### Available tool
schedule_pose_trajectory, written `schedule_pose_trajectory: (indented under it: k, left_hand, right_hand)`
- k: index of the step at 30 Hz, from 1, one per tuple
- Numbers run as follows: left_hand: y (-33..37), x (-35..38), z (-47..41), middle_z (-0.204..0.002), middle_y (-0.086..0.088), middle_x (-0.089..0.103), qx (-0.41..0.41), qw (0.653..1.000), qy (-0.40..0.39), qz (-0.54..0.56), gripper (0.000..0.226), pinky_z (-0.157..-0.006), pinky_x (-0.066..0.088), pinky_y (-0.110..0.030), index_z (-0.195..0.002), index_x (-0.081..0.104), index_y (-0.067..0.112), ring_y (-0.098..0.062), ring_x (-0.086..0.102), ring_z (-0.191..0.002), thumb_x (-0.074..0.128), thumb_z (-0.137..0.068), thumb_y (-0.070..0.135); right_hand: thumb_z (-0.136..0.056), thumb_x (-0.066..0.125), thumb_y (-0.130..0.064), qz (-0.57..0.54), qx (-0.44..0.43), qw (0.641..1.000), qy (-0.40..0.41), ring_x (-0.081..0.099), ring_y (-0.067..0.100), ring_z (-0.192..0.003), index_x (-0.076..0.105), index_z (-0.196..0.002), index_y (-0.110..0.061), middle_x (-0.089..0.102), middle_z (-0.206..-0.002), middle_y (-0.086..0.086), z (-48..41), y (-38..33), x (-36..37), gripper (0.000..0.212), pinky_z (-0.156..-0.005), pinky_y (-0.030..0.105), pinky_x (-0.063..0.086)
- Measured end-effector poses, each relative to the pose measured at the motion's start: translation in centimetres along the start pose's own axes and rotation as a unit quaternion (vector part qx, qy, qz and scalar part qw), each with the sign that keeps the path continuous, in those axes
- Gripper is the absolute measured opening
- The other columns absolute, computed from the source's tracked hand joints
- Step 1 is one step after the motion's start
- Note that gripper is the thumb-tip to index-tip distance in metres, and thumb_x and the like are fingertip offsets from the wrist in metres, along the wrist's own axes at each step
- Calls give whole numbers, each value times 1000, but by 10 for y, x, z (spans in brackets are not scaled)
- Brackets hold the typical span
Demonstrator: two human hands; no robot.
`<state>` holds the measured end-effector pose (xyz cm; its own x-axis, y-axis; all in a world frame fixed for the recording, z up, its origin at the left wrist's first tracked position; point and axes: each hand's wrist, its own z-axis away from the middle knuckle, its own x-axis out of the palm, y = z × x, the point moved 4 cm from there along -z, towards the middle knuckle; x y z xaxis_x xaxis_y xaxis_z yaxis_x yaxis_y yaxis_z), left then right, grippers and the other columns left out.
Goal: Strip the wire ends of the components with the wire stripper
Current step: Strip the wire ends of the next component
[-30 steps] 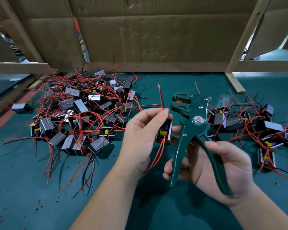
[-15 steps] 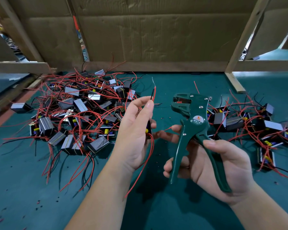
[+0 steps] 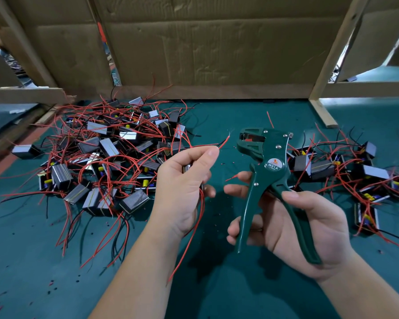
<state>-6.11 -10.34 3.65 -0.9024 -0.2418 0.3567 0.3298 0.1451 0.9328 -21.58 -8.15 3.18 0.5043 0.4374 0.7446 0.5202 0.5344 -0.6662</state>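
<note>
My left hand holds a small component in its palm, mostly hidden, and pinches its red and black wires between thumb and forefinger. The wire tips point right toward the jaws of the green wire stripper, a short gap away. My right hand grips the stripper by its two handles, jaws up and open. Another red wire hangs down from the left hand.
A big pile of components with red and black wires lies on the green mat at left. A smaller pile lies at right. A cardboard wall and wooden posts close the back.
My left hand has turned the component over and slid to the wire ends, which swung from pointing up to pointing right at the stripper's jaws. The right hand barely moved.
</note>
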Motion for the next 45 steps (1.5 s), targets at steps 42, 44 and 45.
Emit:
schedule_pose_trajectory:
  k: [42,44,45]
  left_hand:
    - [0,12,8,-64,10,67,27,985,-89,-142,9,-44,40,-18,-70,75,30,-4,47,-47,77,-61,32]
    - [1,11,7,-65,10,69,25,987,-79,-138,10,-42,38,-18,-72,76,28,-5,45,-44,76,-62,32]
    - [1,9,6,-65,10,69,23,989,-69,-129,12,-41,37,-18,-74,76,25,-5,43,-43,75,-64,31]
  right_hand:
    - [-59,83,-23,45,-90,995,14,61,51,-80,49,-133,3,58,-108,24,3,-12,1,86,-76,58,50]
    - [-59,83,-24,44,-91,995,12,62,50,-80,48,-134,3,57,-119,23,3,-12,1,87,-76,58,50]
    - [-58,83,-25,43,-89,995,17,63,49,-79,48,-134,2,55,-127,22,3,-13,0,88,-77,58,51]
